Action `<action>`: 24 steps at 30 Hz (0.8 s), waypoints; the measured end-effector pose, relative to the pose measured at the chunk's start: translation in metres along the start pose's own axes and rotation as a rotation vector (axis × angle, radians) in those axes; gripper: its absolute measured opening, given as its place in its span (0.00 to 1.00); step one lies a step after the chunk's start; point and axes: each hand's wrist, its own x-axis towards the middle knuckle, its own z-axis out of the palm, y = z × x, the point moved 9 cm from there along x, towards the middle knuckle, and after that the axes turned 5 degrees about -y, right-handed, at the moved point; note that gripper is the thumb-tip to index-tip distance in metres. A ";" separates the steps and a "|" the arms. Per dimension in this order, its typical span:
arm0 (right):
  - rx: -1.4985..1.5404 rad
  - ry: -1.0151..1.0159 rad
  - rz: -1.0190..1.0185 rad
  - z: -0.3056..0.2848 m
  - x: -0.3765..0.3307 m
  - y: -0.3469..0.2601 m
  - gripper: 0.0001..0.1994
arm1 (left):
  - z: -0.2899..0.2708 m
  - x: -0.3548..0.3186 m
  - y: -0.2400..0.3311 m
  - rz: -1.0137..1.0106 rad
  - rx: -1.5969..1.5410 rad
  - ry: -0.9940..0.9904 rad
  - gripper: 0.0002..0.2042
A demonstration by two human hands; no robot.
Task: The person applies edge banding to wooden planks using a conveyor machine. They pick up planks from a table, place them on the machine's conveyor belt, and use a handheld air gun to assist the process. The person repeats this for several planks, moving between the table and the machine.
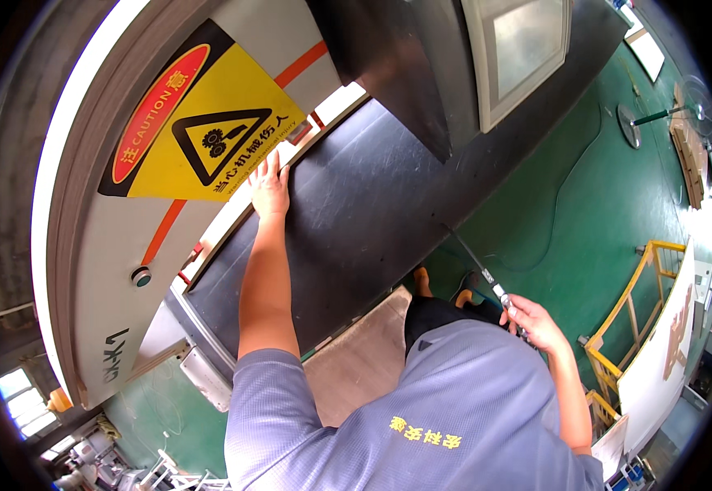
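Note:
My left hand (270,190) reaches forward with its fingers stretched out. It lies on the pale strip (233,214) along the far edge of the black machine table (348,204), just under the large grey machine cover. Low on my right, my right hand (534,322) is closed around what looks like an air blow gun (493,285), a silver-coloured fitting with a long, thin dark nozzle. The nozzle slants up and left, its tip by the table's near edge. My fingers hide most of its handle.
A curved grey cover (119,278) with a yellow warning sign (209,123) stands at the left. A pale-framed panel (528,49) is at the top. To the right are a yellow frame cart (610,360) with white board, a floor fan (630,127) and a hose (573,176) on green floor.

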 end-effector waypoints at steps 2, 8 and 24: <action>0.018 0.006 0.023 -0.001 -0.001 0.001 0.23 | -0.004 -0.005 0.002 -0.008 -0.032 -0.029 0.27; -0.021 -0.071 0.016 -0.002 0.008 0.031 0.16 | -0.066 -0.042 0.001 -0.015 -0.365 0.276 0.22; 0.157 0.088 -0.153 -0.099 -0.029 0.104 0.16 | -0.241 -0.171 0.140 0.180 -0.242 0.952 0.30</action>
